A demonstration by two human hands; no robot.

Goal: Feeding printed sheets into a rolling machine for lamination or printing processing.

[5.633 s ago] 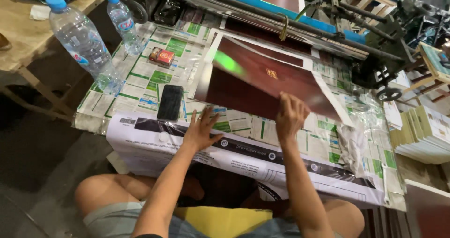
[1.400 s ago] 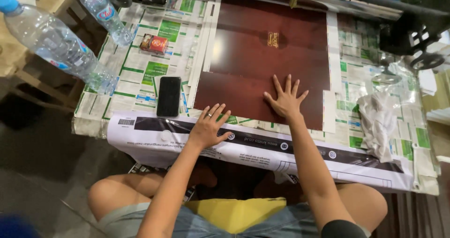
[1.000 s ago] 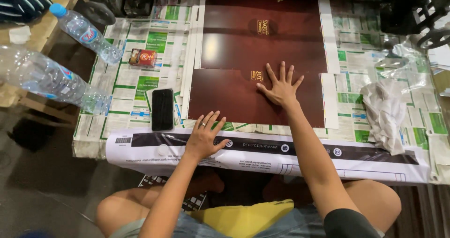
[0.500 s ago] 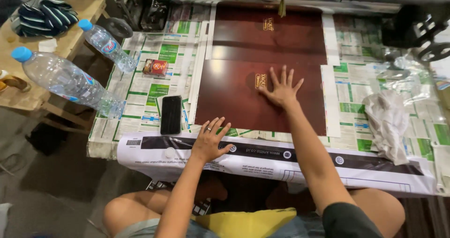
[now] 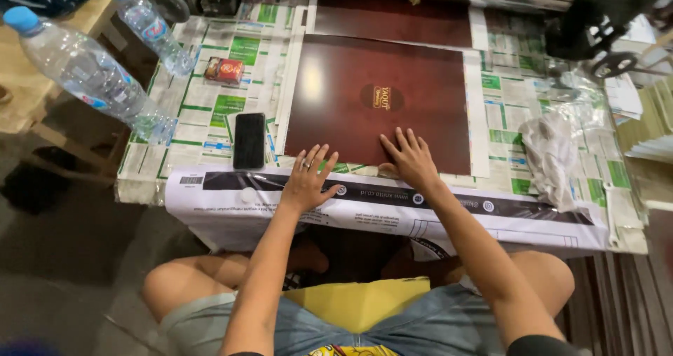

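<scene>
A dark red glossy sheet (image 5: 350, 97) with a small gold oval emblem lies flat on a low table covered in newspaper. My right hand (image 5: 410, 161) rests flat on its near edge, fingers spread. My left hand (image 5: 308, 181) lies flat with fingers apart on the white printed paper strip (image 5: 231, 195) at the table's front, just short of the sheet's near left corner. Neither hand holds anything. A second dark red sheet (image 5: 392, 12) lies beyond the first, under a machine's bar.
A black phone (image 5: 249, 140) lies left of the sheet, a small red tin (image 5: 224, 69) beyond it. Two plastic water bottles (image 5: 84, 72) (image 5: 151, 26) stand at the left. A crumpled white cloth (image 5: 550, 156) is at the right, stacked papers (image 5: 648, 121) beyond.
The red sheet has slid toward me, its gold emblem now well clear of my right hand, which drew back to the near edge. My left hand stayed on the white strip.
</scene>
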